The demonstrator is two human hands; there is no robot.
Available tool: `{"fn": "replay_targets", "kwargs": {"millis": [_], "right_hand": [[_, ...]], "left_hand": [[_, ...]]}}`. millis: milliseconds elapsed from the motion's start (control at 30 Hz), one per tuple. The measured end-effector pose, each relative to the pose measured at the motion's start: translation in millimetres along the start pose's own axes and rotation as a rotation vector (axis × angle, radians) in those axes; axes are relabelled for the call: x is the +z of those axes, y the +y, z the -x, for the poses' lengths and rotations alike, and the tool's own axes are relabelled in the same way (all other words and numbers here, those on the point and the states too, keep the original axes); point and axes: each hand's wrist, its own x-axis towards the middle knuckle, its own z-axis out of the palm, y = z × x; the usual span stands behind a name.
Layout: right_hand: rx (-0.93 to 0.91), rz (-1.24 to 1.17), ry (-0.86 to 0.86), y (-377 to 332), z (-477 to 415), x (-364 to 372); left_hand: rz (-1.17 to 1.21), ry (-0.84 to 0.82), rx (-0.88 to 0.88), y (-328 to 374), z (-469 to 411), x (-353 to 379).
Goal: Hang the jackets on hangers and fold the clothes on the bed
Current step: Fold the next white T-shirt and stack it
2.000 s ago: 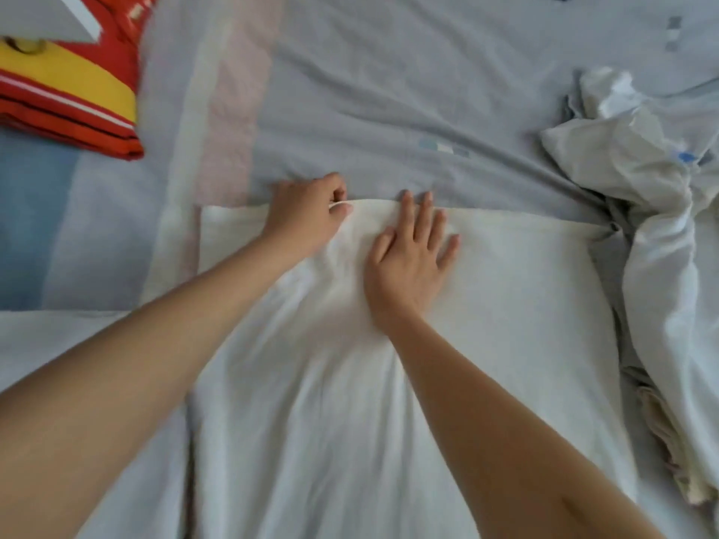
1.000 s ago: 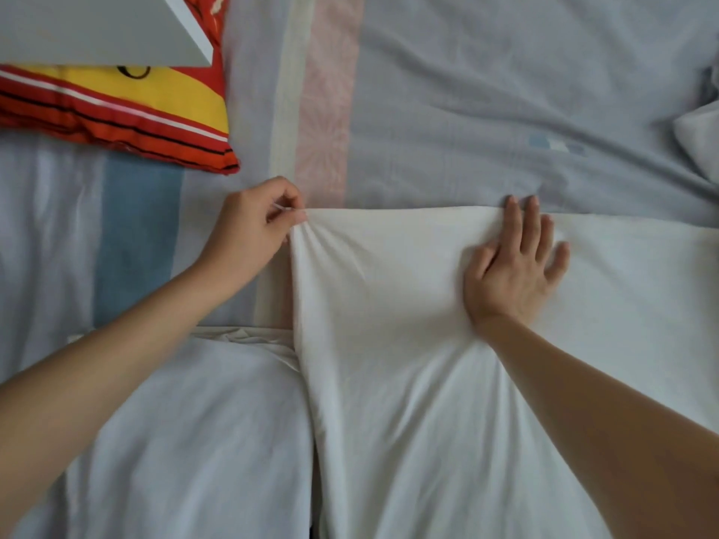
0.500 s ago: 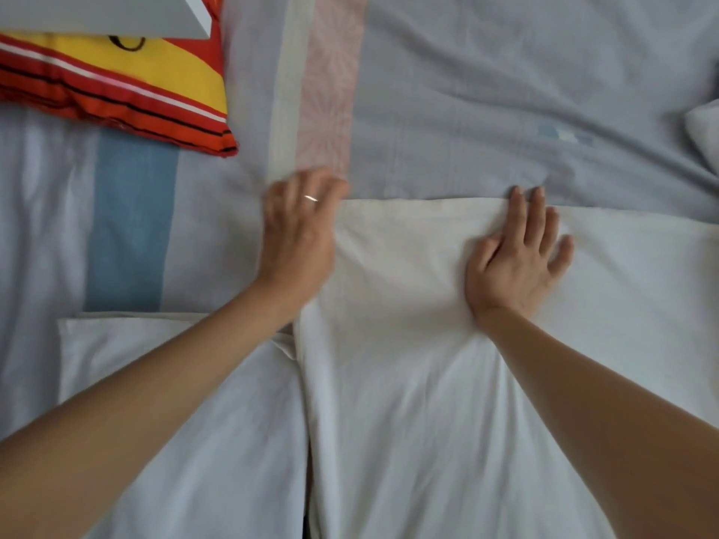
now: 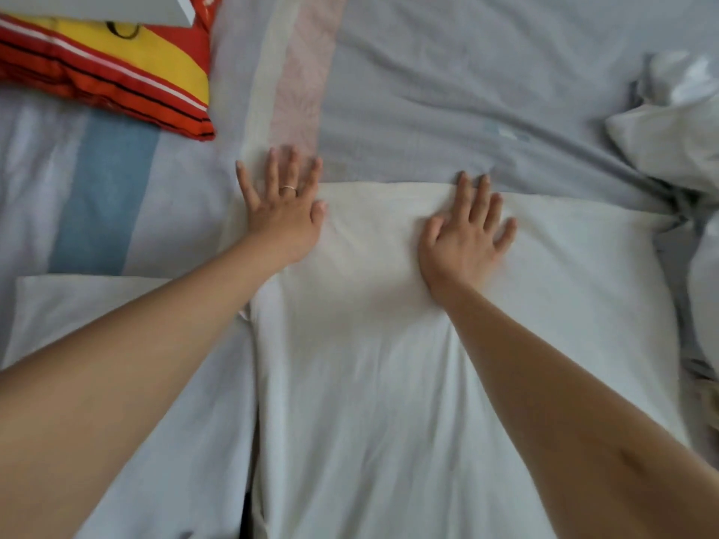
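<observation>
A white garment (image 4: 389, 363) lies spread flat on the bed (image 4: 447, 91), its far edge straight across the middle of the view. My left hand (image 4: 282, 212) lies flat with spread fingers on the garment's far left corner, a ring on one finger. My right hand (image 4: 467, 235) presses flat on the cloth near the far edge, fingers straight. A second white piece (image 4: 128, 344) lies folded to the left, partly under my left forearm.
A red, yellow and orange striped pillow (image 4: 116, 64) sits at the far left with a grey-white flat thing (image 4: 89, 7) over it. A crumpled heap of white clothes (image 4: 677, 142) lies at the right edge. The bedsheet is grey with blue and pink stripes.
My left hand let go of the pinched corner and now lies flat with spread fingers on it. My right hand stayed pressed on the cloth. The view shifted right, showing the crumpled heap.
</observation>
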Motion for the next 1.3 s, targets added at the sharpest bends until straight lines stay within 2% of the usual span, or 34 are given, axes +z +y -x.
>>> {"fn": "replay_targets", "kwargs": {"millis": [67, 133, 167, 200, 233, 267, 367, 433, 500, 567, 600, 700, 733, 767, 800, 900, 933, 1000, 1067, 1133, 1167, 1233, 1267, 1300], "right_hand": [[-0.189, 0.008, -0.052, 15.1, 11.8, -13.9], [-0.589, 0.122, -0.049, 47.5, 34.1, -24.9], [-0.768, 0.209, -0.057, 67.0, 43.1, -29.0], [-0.84, 0.283, -0.094, 100.7, 46.6, -35.4], [-0.827, 0.321, -0.124, 133.4, 40.4, -43.5], [-0.721, 0.328, -0.152, 169.5, 27.8, -53.1], [-0.213, 0.221, -0.137, 239.7, -27.3, -82.0], [0.014, 0.143, -0.13, 246.4, -49.4, -86.3], [0.132, 0.087, -0.053, 225.3, -40.3, -81.2], [0.075, 0.036, 0.001, 192.4, -7.0, -68.4], [-0.04, 0.024, -0.005, 179.0, 23.2, -61.2], [-0.656, 0.063, -0.125, 159.7, 128.1, -45.7], [-0.785, 0.122, -0.172, 171.3, 145.4, -46.1], [-0.802, 0.166, -0.19, 198.1, 160.0, -49.5], [-0.72, 0.199, -0.187, 228.7, 163.1, -56.7], [-0.161, 0.14, -0.19, 310.1, 160.9, -95.7], [-0.024, 0.136, -0.243, 325.3, 161.6, -107.5], [0.102, 0.089, -0.192, 328.7, 164.9, -115.6], [0.095, 0.074, -0.102, 306.5, 181.1, -115.9], [0.046, -0.003, -0.086, 284.1, 214.0, -105.0], [-0.043, -0.034, -0.098, 271.1, 234.7, -98.3], [-0.4, 0.055, -0.193, 267.2, 288.2, -86.3], [-0.549, 0.145, -0.254, 281.1, 308.5, -79.8], [-0.588, 0.22, -0.31, 302.6, 324.0, -77.9]], "left_hand": [[0.06, 0.133, 0.081, 33.4, 30.7, -1.9], [0.095, 0.235, 0.316, 69.6, 64.0, 6.2], [0.067, 0.229, 0.401, 78.7, 75.5, 11.1], [0.041, 0.2, 0.445, 91.3, 83.3, 18.5], [0.023, 0.162, 0.434, 97.6, 83.6, 25.2], [0.02, 0.144, 0.395, 103.0, 81.1, 31.6], [0.002, 0.117, 0.234, 110.9, 62.6, 37.7], [0.005, 0.088, 0.175, 116.2, 56.2, 35.1], [0.014, 0.064, 0.159, 122.2, 57.5, 30.6], [0.083, 0.06, 0.117, 125.9, 63.7, 25.8], [0.124, 0.079, 0.111, 131.8, 75.3, 23.8], [0.196, 0.184, 0.269, 149.1, 137.0, 24.7], [0.157, 0.18, 0.347, 147.7, 157.4, 31.0], [0.115, 0.161, 0.388, 141.1, 185.2, 41.4], [0.073, 0.142, 0.387, 127.7, 203.4, 52.3], [0.033, 0.126, 0.229, 81.4, 232.2, 72.3], [0.042, 0.113, 0.183, 72.6, 240.5, 73.8], [0.09, 0.083, 0.075, 73.5, 245.5, 71.6], [0.179, 0.082, -0.016, 98.1, 261.2, 63.2], [0.23, 0.068, 0.085, 131.2, 294.9, 61.9], [0.211, 0.039, 0.203, 145.7, 315.4, 66.8], [0.119, -0.035, 0.366, 163.4, 370.4, 86.0], [0.08, -0.074, 0.365, 161.9, 396.2, 95.6], [0.068, -0.105, 0.316, 154.4, 420.6, 105.3]]}}
